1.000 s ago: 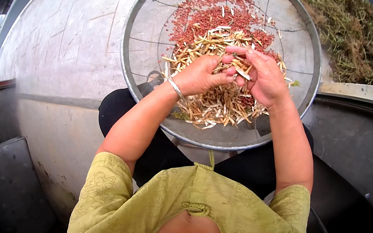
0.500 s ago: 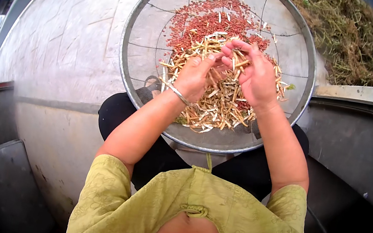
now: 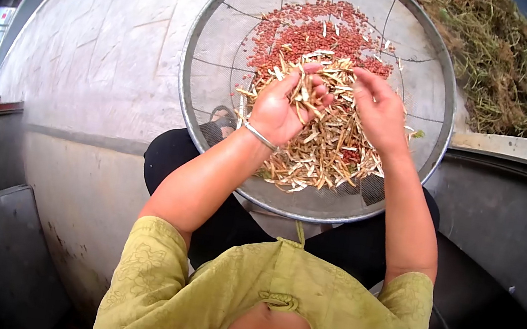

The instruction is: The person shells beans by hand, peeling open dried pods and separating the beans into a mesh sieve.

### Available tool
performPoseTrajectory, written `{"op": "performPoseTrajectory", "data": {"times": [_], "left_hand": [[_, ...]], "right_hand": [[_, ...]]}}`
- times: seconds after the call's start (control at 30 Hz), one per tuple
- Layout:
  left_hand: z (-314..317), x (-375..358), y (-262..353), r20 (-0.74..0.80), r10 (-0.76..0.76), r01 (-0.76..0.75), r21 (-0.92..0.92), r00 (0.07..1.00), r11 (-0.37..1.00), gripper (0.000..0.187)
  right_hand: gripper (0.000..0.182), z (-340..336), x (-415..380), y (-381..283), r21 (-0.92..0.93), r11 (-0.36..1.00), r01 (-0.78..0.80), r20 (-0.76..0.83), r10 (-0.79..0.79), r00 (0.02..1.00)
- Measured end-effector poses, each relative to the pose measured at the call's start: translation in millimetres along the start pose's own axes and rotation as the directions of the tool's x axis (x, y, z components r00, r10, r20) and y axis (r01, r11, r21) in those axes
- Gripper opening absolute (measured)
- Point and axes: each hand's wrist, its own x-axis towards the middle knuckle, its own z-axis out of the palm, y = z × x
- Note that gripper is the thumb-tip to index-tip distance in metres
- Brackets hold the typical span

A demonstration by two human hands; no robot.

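My left hand (image 3: 277, 112) is turned palm up with its fingers curled round a small handful of dry bean pods (image 3: 305, 94). To its right, my right hand (image 3: 382, 114) hovers over the pile, thumb and fingers apart, and I see nothing in it. Below both hands lies a heap of dry, split pods (image 3: 326, 150) in a large round mesh sieve (image 3: 449, 116) with a metal rim. Loose red beans (image 3: 312, 33) are spread across the far part of the mesh, with a few pale pod pieces among them.
The sieve rests on or just above my knees, which are in black trousers (image 3: 173, 158). A heap of dried plants (image 3: 500, 63) lies at the back right behind a low ledge (image 3: 515, 147). Pale concrete floor (image 3: 114, 29) stretches to the left.
My hands have moved apart. Pods that were near my right fingers are gone from there, and a handful now shows in my left palm. The view has shifted slightly.
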Motion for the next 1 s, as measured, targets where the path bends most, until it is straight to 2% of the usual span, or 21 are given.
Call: {"op": "performPoseTrajectory", "data": {"times": [0.03,0.07,0.1,0.17,0.2,0.23,0.27,0.33,0.37,0.4,0.43,0.47,0.53,0.57,0.6,0.67,0.7,0.73,0.8,0.87,1.0], "left_hand": [[-9,3,5,0.102,0.008,-0.004,-0.040,0.995,0.999,0.033],[-15,4,6,0.201,0.018,-0.001,-0.083,0.979,0.997,0.031],[-2,1,10,0.079,0.046,-0.043,-0.043,0.996,0.998,0.027],[-4,1,15,0.130,0.051,-0.038,-0.100,0.990,0.994,0.026],[-3,0,18,0.143,0.057,-0.041,-0.111,0.988,0.993,0.026],[-1,-1,20,0.140,0.063,-0.048,-0.109,0.988,0.993,0.026],[2,-2,21,0.080,0.067,-0.059,-0.102,0.995,0.993,0.025],[1,-1,25,0.018,0.072,-0.070,-0.096,0.997,0.993,0.024],[-3,1,29,0.055,0.082,-0.074,-0.137,0.995,0.988,0.022],[-1,0,30,0.091,0.091,-0.074,-0.178,0.992,0.981,0.021],[4,-1,31,-0.043,0.107,-0.113,-0.169,0.993,0.979,0.019],[5,-3,34,-0.048,0.102,-0.109,-0.172,0.994,0.979,0.019],[7,-6,43,-0.002,0.140,-0.139,0.062,0.990,0.988,0.018],[14,-8,44,-0.070,0.168,-0.156,0.148,0.983,0.977,0.019],[16,-9,43,-0.065,0.163,-0.153,0.144,0.984,0.978,0.019],[16,-12,44,-0.050,0.196,-0.171,0.318,0.979,0.932,0.021],[16,-13,43,-0.048,0.192,-0.161,0.372,0.980,0.914,0.022],[17,-14,41,-0.042,0.185,-0.157,0.369,0.982,0.916,0.022],[18,-15,37,-0.024,0.153,-0.121,0.503,0.988,0.856,0.022],[19,-14,32,-0.031,0.129,-0.094,0.516,0.991,0.852,0.023],[20,-14,27,-0.021,0.097,-0.068,0.559,0.995,0.826,0.026]], "right_hand": [[0.040,6,0,10,-0.262,0.954,0.147,0.021,-0.147,0.989],[0.049,12,-4,18,-0.404,0.881,0.244,0.094,-0.226,0.970],[0.053,20,-10,18,-0.482,0.820,0.308,0.191,-0.245,0.950],[0.060,35,-24,8,-0.591,0.692,0.415,0.386,-0.210,0.899],[0.063,43,-34,0,-0.625,0.633,0.456,0.474,-0.156,0.867],[0.065,51,-43,-2,-0.606,0.630,0.486,0.526,-0.142,0.839],[0.067,55,-52,-9,-0.580,0.587,0.565,0.612,-0.143,0.778],[0.052,62,-64,-8,-0.489,0.542,0.683,0.715,-0.199,0.670],[0.052,65,-63,-2,-0.487,0.546,0.682,0.717,-0.196,0.669],[0.041,68,-64,5,-0.483,0.544,0.686,0.711,-0.214,0.670],[0.031,69,-62,10,-0.482,0.539,0.690,0.702,-0.234,0.673],[0.031,65,-59,13,-0.482,0.544,0.687,0.703,-0.228,0.674],[0.024,49,-44,14,-0.477,0.663,0.576,0.582,-0.252,0.773],[0.019,36,-35,8,-0.428,0.714,0.554,0.553,-0.278,0.785],[0.017,29,-29,13,-0.340,0.815,0.469,0.410,-0.320,0.854],[0.009,10,-21,-6,-0.187,0.978,0.088,0.260,-0.037,0.965],[0.010,3,-17,-4,-0.028,0.999,-0.018,0.227,0.024,0.974],[0.010,-2,-12,0,0.137,0.983,-0.119,0.202,0.090,0.975],[0.015,-6,-6,8,0.381,0.911,-0.154,0.199,0.081,0.977],[0.016,-7,-6,-2,0.528,0.810,-0.256,0.227,0.156,0.961],[0.019,-7,-6,-6,0.609,0.721,-0.330,0.253,0.217,0.943]]}}
